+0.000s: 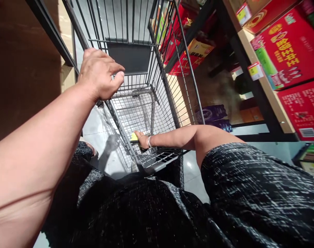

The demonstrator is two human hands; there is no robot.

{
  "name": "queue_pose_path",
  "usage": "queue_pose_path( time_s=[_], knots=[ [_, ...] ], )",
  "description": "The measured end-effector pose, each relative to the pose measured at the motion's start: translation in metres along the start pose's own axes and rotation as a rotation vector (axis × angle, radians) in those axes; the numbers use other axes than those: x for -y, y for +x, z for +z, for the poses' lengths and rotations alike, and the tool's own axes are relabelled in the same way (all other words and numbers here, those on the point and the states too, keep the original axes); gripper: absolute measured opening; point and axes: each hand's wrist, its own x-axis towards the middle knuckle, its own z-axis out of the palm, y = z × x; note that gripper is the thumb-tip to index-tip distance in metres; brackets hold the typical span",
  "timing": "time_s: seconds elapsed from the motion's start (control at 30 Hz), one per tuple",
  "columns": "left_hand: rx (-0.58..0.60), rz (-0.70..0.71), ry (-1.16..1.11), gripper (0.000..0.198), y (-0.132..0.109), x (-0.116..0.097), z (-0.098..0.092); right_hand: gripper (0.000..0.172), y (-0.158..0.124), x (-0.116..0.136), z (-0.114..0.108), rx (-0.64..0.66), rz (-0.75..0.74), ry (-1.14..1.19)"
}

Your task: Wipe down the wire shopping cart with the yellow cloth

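Observation:
A dark metal shopping cart [128, 58] stands in front of me. My left hand [101, 74] is over its left upper rim, with the thumb and index finger extended and the other fingers bent; the palm side is hidden. My right hand [143, 140], with a bracelet at the wrist, reaches down into the near end of the basket. Its fingers are closed round a yellow and black item [134, 137], which is mostly covered by the hand and too small to identify.
At the right, a wooden shelf [265, 93] bears red boxes [291, 44] and price tags. Red bags [184, 57] and purple packages [212, 113] are low beside the cart. A dark shelf frame [52, 31] is at the left.

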Motion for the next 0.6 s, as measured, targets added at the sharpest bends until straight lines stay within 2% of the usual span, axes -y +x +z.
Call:
queue_pose_path(
  time_s=[0.07,0.13,0.2,0.27,0.37,0.43,0.5,0.6],
  knots=[
    [0.003,0.009,-0.003,0.067,0.000,0.001,0.000,0.072,-0.006,0.015,0.001,0.130,-0.049,0.049],
    [0.013,0.010,-0.007,0.066,0.000,0.001,0.000,0.056,-0.013,0.028,-0.008,0.276,-0.028,0.146],
    [0.023,0.012,-0.013,0.067,-0.001,0.000,-0.002,0.045,-0.021,0.040,-0.028,0.422,0.028,0.318],
    [0.030,0.015,-0.013,0.069,-0.001,0.000,-0.003,0.044,-0.034,0.052,-0.058,0.526,0.052,0.524],
    [0.045,0.006,0.006,0.070,-0.001,-0.001,-0.004,0.049,-0.062,0.066,-0.104,0.534,-0.042,0.706],
    [0.053,-0.001,0.018,0.069,0.000,-0.001,-0.004,0.050,-0.080,0.071,-0.122,0.493,-0.150,0.723],
    [0.051,-0.003,0.024,0.069,0.000,-0.001,-0.003,0.046,-0.088,0.068,-0.121,0.456,-0.227,0.642],
    [0.057,-0.007,0.021,0.073,0.000,-0.001,-0.003,0.039,-0.079,0.051,-0.093,0.490,-0.176,0.318]
  ],
)
